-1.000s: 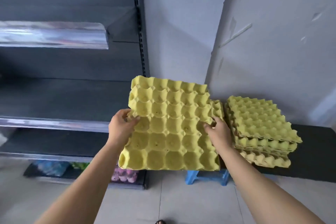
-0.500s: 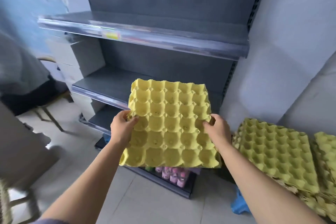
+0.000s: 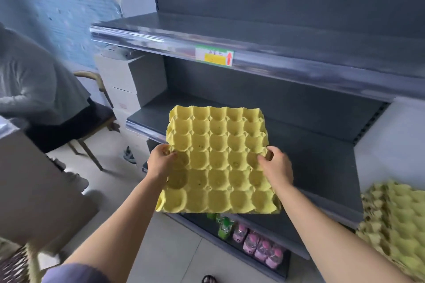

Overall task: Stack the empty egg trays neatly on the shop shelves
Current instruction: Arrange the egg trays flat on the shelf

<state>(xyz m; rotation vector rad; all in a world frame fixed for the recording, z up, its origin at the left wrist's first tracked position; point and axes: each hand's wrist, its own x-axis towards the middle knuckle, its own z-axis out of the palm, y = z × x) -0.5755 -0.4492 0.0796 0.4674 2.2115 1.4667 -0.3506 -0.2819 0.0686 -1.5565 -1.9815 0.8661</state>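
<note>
– As far as I can read the head view, both hands carry the tray [image 3: 218,163] mid-frame, off any surface, cups up.
– Grip?
– On the tray's left edge the left hand [image 3: 159,163] pinches it, thumb on top, fingers curled at the rim. On the right edge the right hand [image 3: 276,167] does the same. Both are clamped on it.
– Where versus the shelves?
– It sits in front of the middle shelf [image 3: 310,145] and its far edge overlaps that shelf in frame. I can't tell if they touch. Above is the top shelf [image 3: 253,37], with a label [image 3: 214,55] on its rail.
– Anything else?
– Lower right there's a stack [image 3: 395,225] of trays, blurred. Bottles [image 3: 259,246] are low in frame, below the tray. At left are boxes [image 3: 133,80] and a seated person [image 3: 34,80].
</note>
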